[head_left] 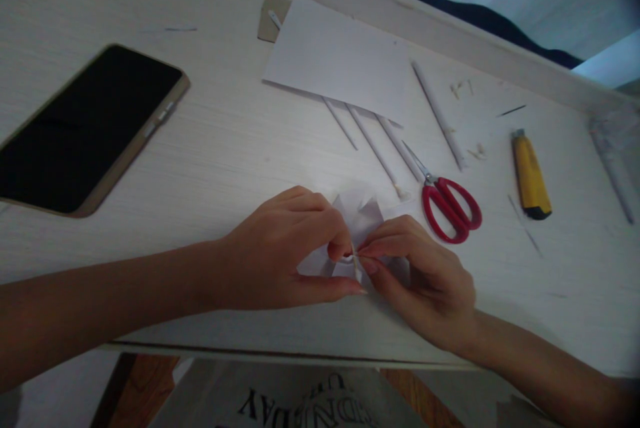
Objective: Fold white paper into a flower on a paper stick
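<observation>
Near the front edge of the white table (225, 141), both hands meet over a small folded white paper piece (361, 215) with several pointed flaps. My left hand (280, 251) pinches it from the left, thumb stretched underneath. My right hand (423, 275) pinches it from the right, fingers closed. A thin pale stick or strip (355, 260) stands between the fingertips at the paper's middle. Most of the paper is hidden under the fingers.
Red-handled scissors (450, 205) lie just right of the hands, a yellow utility knife (530, 175) further right. Several thin rolled paper sticks (370, 145) lie under a white sheet (340, 58). A phone (85, 125) with a dark screen lies at left. A printed bag (300, 401) sits below the table edge.
</observation>
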A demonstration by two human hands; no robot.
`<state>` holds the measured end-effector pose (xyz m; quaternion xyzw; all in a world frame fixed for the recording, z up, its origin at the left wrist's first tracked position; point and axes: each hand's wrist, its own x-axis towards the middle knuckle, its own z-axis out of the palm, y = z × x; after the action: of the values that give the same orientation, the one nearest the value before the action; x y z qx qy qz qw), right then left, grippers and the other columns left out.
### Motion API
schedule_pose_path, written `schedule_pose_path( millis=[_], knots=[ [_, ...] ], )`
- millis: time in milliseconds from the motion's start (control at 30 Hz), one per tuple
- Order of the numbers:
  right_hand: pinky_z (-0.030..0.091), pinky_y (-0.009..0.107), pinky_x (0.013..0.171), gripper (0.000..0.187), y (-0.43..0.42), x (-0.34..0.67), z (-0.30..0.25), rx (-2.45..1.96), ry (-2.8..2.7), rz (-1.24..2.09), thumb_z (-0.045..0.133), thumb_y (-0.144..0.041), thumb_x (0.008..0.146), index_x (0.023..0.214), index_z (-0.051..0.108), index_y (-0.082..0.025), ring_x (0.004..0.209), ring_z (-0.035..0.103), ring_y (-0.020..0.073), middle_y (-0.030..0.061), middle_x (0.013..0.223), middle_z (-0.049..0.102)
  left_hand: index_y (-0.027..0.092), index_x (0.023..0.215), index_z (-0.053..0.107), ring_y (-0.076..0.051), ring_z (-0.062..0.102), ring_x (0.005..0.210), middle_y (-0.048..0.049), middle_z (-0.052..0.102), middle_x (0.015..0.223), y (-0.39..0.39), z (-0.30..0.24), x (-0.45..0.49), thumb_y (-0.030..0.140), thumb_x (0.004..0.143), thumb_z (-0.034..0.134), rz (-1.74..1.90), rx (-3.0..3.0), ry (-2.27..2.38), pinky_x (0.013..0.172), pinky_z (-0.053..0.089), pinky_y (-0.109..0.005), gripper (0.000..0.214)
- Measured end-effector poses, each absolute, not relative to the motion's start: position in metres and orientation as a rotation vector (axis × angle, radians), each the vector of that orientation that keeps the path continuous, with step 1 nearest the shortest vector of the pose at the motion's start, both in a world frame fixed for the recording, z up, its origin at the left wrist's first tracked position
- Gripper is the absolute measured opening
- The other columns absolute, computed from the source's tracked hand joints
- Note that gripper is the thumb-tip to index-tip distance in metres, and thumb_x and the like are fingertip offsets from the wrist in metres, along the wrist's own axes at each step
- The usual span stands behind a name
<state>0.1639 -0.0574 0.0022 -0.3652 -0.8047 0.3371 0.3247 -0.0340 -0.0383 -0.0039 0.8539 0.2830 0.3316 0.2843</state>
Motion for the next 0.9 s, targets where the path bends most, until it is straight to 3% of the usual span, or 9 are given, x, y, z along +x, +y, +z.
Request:
schedule_pose_path(
  millis=[133, 900],
  knots=[
    [0.045, 0.032, 0.063, 0.020, -0.0579, 0.1634, 0.0021, -0.957, -2.118, 0.899, 0.056, -0.005, 0.069, 0.085, 0.057, -0.016, 0.074, 0.053, 0.0150, 0.0037, 0.077, 0.059, 0.018, 0.070, 0.046, -0.013, 0.051, 0.069, 0.0008, 0.058, 0.071, -0.0392, -0.0050, -0.0339, 0.040, 0.068, 0.062, 0.882, 2.298, 0.760, 0.070, 0.038, -0.027, 0.027],
    [0.044, 0.032, 0.064, 0.017, -0.0590, 0.1634, 0.0035, -0.923, -2.138, 0.935, 0.055, -0.005, 0.069, 0.084, 0.055, -0.014, 0.075, 0.053, 0.0147, 0.0041, 0.076, 0.057, 0.018, 0.070, 0.045, -0.012, 0.052, 0.071, 0.0011, 0.059, 0.070, -0.0380, -0.0051, -0.0343, 0.026, 0.075, 0.058, 0.887, 2.302, 0.650, 0.071, 0.040, -0.025, 0.015]
  ],
)
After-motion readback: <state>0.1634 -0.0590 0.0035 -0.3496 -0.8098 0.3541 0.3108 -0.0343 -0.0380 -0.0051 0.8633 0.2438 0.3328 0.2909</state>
